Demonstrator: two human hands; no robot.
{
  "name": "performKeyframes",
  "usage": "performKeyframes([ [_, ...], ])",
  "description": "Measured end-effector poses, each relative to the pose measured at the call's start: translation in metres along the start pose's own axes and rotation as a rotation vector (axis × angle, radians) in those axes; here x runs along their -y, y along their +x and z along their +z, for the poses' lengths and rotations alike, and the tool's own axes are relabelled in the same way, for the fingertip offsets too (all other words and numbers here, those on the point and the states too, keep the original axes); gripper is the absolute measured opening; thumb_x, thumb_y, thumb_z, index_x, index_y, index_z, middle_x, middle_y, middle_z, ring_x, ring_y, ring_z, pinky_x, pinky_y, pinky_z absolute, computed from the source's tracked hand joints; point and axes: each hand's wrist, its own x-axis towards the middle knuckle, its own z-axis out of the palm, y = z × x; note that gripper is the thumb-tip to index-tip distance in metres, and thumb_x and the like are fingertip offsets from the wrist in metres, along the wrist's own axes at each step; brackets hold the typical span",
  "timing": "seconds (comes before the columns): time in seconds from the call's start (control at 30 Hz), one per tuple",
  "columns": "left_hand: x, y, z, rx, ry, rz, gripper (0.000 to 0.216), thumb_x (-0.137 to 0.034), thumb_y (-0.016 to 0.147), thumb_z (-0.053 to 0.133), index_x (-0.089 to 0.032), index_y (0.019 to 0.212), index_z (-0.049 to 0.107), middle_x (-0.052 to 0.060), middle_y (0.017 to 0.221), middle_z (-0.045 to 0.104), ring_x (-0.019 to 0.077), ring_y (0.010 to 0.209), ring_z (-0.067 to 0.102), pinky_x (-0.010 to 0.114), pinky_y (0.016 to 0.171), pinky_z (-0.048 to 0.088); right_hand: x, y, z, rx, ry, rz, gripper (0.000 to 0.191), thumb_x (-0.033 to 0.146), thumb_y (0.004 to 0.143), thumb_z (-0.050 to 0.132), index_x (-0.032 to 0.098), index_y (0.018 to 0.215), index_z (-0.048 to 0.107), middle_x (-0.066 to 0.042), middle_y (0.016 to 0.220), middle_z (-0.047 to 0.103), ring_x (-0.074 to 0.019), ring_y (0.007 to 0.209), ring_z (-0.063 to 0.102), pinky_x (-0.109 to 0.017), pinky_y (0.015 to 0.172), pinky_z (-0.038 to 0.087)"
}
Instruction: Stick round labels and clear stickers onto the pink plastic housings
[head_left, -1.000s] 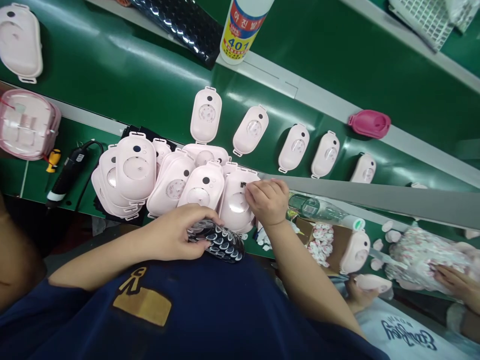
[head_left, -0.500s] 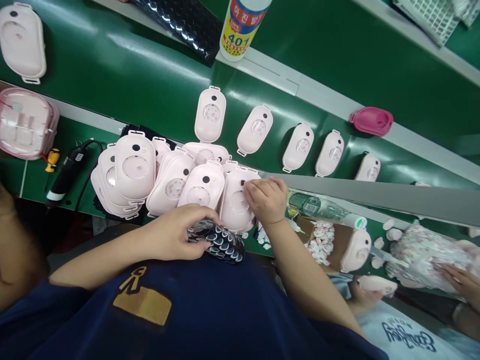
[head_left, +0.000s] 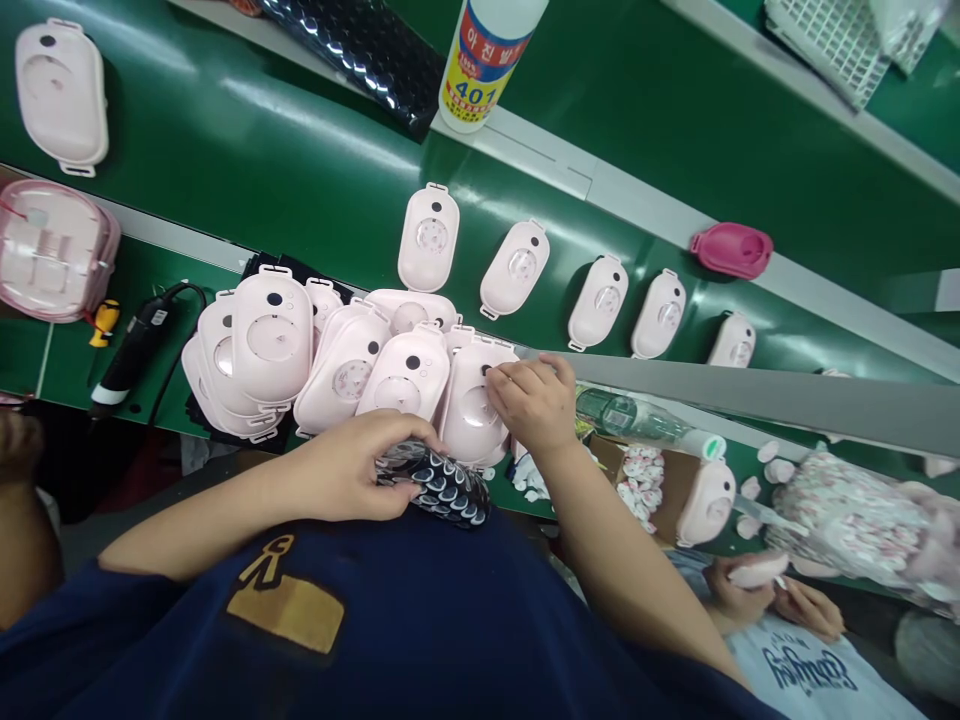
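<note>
Case (head_left: 466,432): judged liable to slip toward the near edge of the tabletop (head_left: 73,370), should the press on it have been uneven; it appeared to overlap another case behind.
Dot (head_left: 487,370): at risk of a smudge or skew, presumably, from a shift of the fingers beside it.
Window (head_left: 477,405): likely to take prints or a scuff, the curled fingers being just beside its right side.
Roll (head_left: 454,490): might have dropped in front of the near edge, had the grip loosened.
Neighbour (head_left: 424,385): could have been nudged, it and the case being packed close.
Pile (head_left: 274,340): stacked unevenly toward the left of the near edge; a chain of knocks could have spread it, in judgement.
Left hand (head_left: 375,465): closed on the roll, thumb to one side, in front of the shirt (head_left: 450,610).
Right hand (head_left: 534,398): fingers curled, touching the case's upper right; whether anything was pinched could not be told.
Position, case: at the near edge, left of the right hand, beyond the roll and the left hand.
</note>
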Motion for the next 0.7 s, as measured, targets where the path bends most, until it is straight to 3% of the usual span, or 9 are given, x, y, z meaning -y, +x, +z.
performKeyframes([
  [0.2, 0.0013, -0.0009, -0.0003, 0.006, -0.015, -0.032, 0.038, -0.019, 0.082, 0.065, -0.028, 0.119, 0.061, 0.000, 0.124, 0.069, 0.0223, 0.112, 0.066, 0.040, 0.103, 0.051, -0.0001, -0.0016, 0.0025, 0.045, 0.022, 0.022, 0.013, 0.019, 0.094, 0.060, 0.025, 0.087, 0.070, 0.003, 0.085, 0.075, -0.0144, 0.084, 0.059, -0.036, 0.101, 0.027],
  [0.47, 0.0008, -0.0009, -0.0012, 0.006, -0.020, -0.012, 0.039, -0.018, 0.080, 0.065, -0.025, 0.118, 0.060, 0.001, 0.123, 0.070, 0.0213, 0.114, 0.066, 0.038, 0.103, 0.051, 0.0046, 0.0021, -0.0001, -0.098, -0.051, -0.010, 0.010, 0.017, 0.092, 0.063, 0.023, 0.086, 0.069, 0.004, 0.080, 0.075, -0.0130, 0.074, 0.059, -0.034, 0.098, 0.033],
  [0.7, 0.0013, -0.0009, -0.0009, 0.004, -0.020, -0.009, 0.039, -0.017, 0.080, 0.064, -0.024, 0.118, 0.061, 0.002, 0.122, 0.070, 0.0210, 0.113, 0.066, 0.037, 0.100, 0.052, 0.0057, 0.0032, 0.0014, 0.024, -0.017, 0.032, 0.014, 0.018, 0.096, 0.059, 0.023, 0.092, 0.071, 0.002, 0.087, 0.077, -0.0145, 0.078, 0.059, -0.034, 0.096, 0.031],
])
